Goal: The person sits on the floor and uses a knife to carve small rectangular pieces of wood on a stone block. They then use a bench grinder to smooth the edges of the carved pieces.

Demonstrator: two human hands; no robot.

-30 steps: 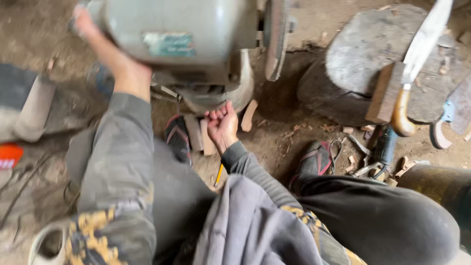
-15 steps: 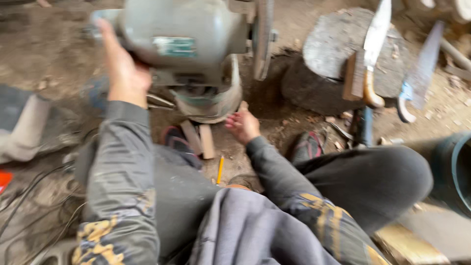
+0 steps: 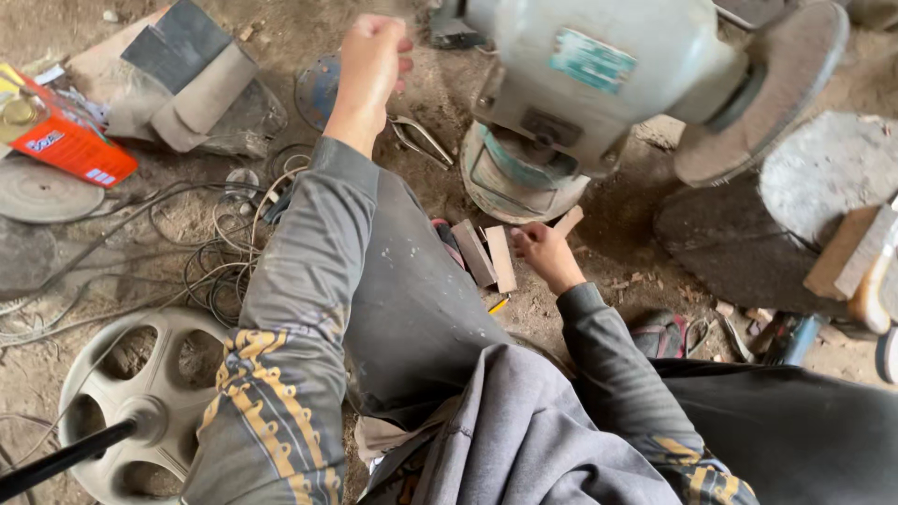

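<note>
Small wooden blocks [image 3: 488,254] lie on the dirt floor [image 3: 281,56] at the foot of the bench grinder [image 3: 599,89], just in front of its round base. The right hand [image 3: 543,251] reaches down to them, arm bent at the elbow, fingers curled low against the nearest block; whether its grip has closed on a piece I cannot tell. The left hand [image 3: 372,58] is raised well above the floor, arm stretched forward, its grip a loose fist holding nothing that can be seen.

Room around the blocks is tight: the grinder base stands directly behind them, the person's knee presses in from the left, and a sandalled foot [image 3: 660,334] sits near on the right. The grinding wheel [image 3: 767,89] overhangs to the right, above a flat round stone [image 3: 828,168].

To the left, tangled wire [image 3: 220,243] spreads over the floor beside a pale spoked wheel [image 3: 140,393]. An orange carton [image 3: 61,136] and folded abrasive sheets [image 3: 187,70] lie further off. A wooden-handled blade [image 3: 870,271] rests at the right edge.
</note>
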